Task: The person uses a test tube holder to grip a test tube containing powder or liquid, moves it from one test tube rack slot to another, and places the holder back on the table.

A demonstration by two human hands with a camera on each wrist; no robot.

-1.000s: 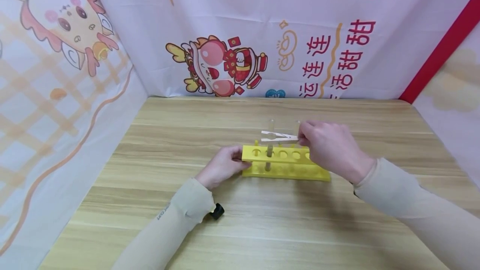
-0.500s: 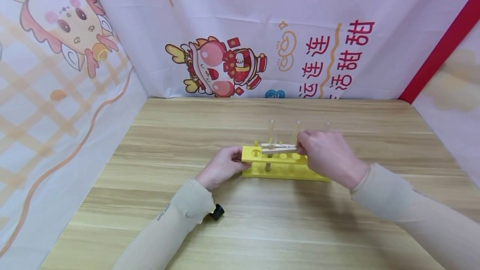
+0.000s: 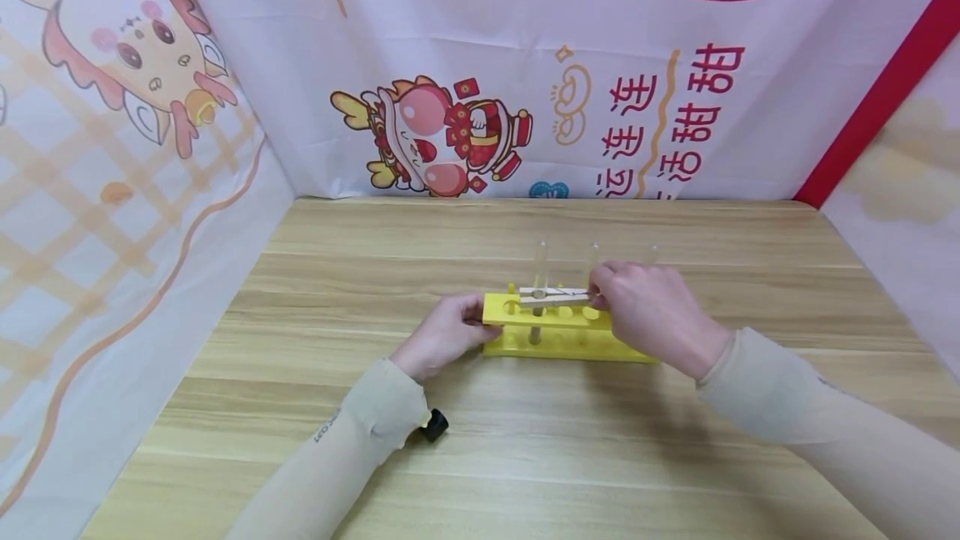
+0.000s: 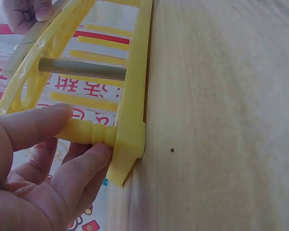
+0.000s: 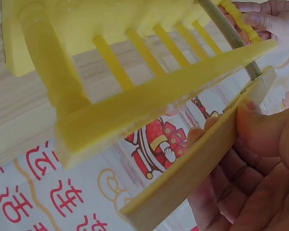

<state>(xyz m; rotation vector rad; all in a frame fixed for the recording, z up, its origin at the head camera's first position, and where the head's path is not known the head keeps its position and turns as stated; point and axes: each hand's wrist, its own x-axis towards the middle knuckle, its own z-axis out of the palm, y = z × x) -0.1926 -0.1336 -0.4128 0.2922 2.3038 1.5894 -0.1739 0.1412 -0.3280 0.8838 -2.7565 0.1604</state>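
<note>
A yellow test tube rack (image 3: pixel 566 346) stands on the table. My left hand (image 3: pixel 444 335) grips its left end; the left wrist view shows the thumb and fingers about the end post (image 4: pixel 89 132). One test tube (image 3: pixel 536 332), its lower part grey-brown, stands upright in a hole near that end. My right hand (image 3: pixel 660 307) holds a wooden test tube clamp (image 3: pixel 558 299) level, just above the rack's top bar. The clamp's jaws lie around the tube at the bar. In the right wrist view, thumb and fingers grip the clamp's wooden body (image 5: pixel 197 159).
Clear glass tubes (image 3: pixel 595 252) stick up behind the rack, partly hidden by my right hand. A small black piece (image 3: pixel 433 424) shows at my left cuff. Wood-grain table (image 3: pixel 480 457) lies in front; printed cloth (image 3: pixel 285 48) hangs at the back and sides.
My right hand has lowered the clamp along the tube to the rack's top bar, and its spread jaws have come together around the tube. My left hand stays on the rack.
</note>
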